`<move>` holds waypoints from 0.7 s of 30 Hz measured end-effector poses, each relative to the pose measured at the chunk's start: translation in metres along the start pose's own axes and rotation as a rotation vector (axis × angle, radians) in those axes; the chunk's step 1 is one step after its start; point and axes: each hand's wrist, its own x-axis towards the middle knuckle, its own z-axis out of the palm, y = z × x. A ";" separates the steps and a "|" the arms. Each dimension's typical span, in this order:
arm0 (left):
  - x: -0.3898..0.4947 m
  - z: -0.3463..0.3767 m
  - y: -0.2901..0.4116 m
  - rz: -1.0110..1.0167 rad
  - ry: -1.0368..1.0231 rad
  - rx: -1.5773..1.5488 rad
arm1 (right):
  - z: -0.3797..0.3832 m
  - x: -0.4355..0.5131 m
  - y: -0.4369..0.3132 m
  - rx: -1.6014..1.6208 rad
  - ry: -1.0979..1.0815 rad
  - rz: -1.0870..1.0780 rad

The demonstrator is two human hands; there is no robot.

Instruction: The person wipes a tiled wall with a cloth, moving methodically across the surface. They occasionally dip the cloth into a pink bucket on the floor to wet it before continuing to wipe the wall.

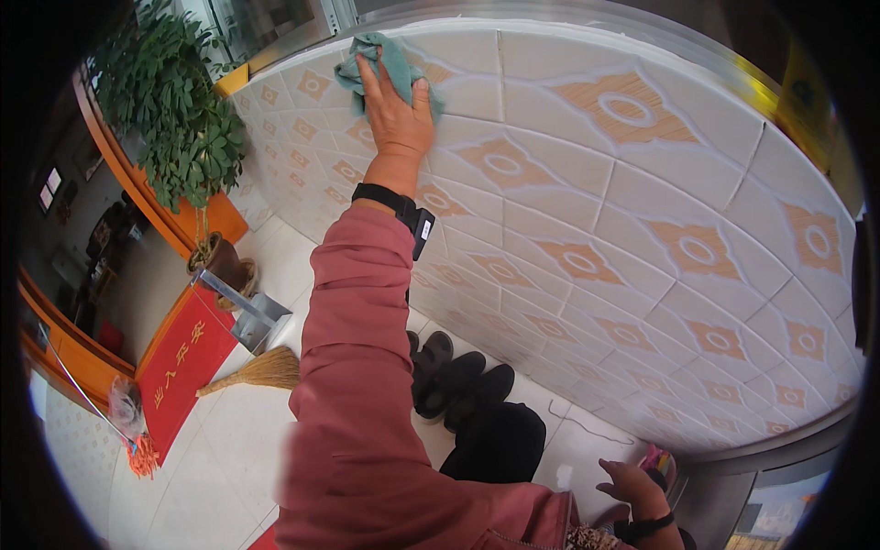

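Note:
My left hand [397, 117] is pressed flat over a crumpled green cloth [392, 58], against the top of a tiled wall [550, 165]. Its fingers are spread on the cloth, and a black strap with a small device [405, 210] circles that wrist. The wall tiles are pale with tan diamond patterns. Low at the right, my right hand [631, 481] hangs in the air with its fingers apart and nothing in it. A dark band crosses the right wrist.
Dark shoes [464, 385] line the wall's foot. Leftward lie a straw broom [265, 371], a clear dustpan-like container [258, 320], a red doormat [185, 371] and an orange mop [142, 454]. A potted plant [199, 130] stands beside the doorway. A cord [591, 430] lies on the floor.

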 end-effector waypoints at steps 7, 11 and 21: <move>-0.006 -0.006 -0.033 -0.207 0.009 0.015 | 0.007 0.004 0.004 0.030 0.005 -0.022; -0.014 -0.005 -0.046 -0.341 -0.012 0.015 | 0.009 -0.003 0.002 0.016 0.057 -0.062; -0.069 0.012 0.008 -0.550 0.004 0.012 | 0.001 -0.035 -0.017 0.003 0.189 -0.106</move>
